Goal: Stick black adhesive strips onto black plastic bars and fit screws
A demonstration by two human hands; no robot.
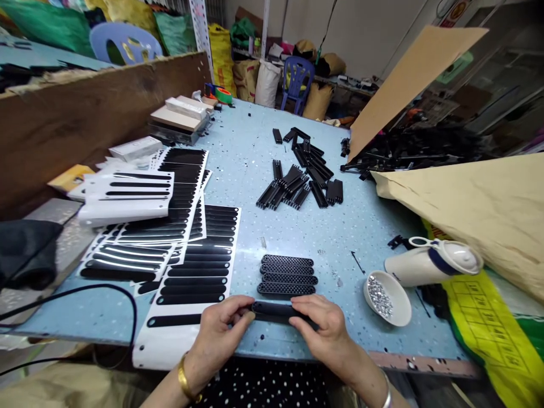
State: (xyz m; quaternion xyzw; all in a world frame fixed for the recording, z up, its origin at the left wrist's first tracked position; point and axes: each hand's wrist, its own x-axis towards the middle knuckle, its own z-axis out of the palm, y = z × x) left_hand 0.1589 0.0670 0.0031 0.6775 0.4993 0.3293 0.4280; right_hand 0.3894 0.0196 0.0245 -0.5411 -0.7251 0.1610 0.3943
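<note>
A long, narrow black strip with rounded ends [272, 310] is held level at the table's near edge. Thumb and fingers of my left hand [221, 327] pinch its left end, and my right hand [323, 324] grips the right end, hiding it. Just beyond it lie several black strips with a perforated texture [288, 277], side by side. Left of my left hand is a white backing sheet [164, 343] bearing black round-ended stickers [193, 281]. Whether the held strip has a sticker on it, I cannot tell.
More sticker sheets [140, 226] overlap on the left. Black plastic pieces [297, 184] lie heaped farther back. To the right stand a white bowl of small shiny metal parts [385, 297] and a lidded white cup [419, 267]. A black cable [114, 285] crosses the left corner.
</note>
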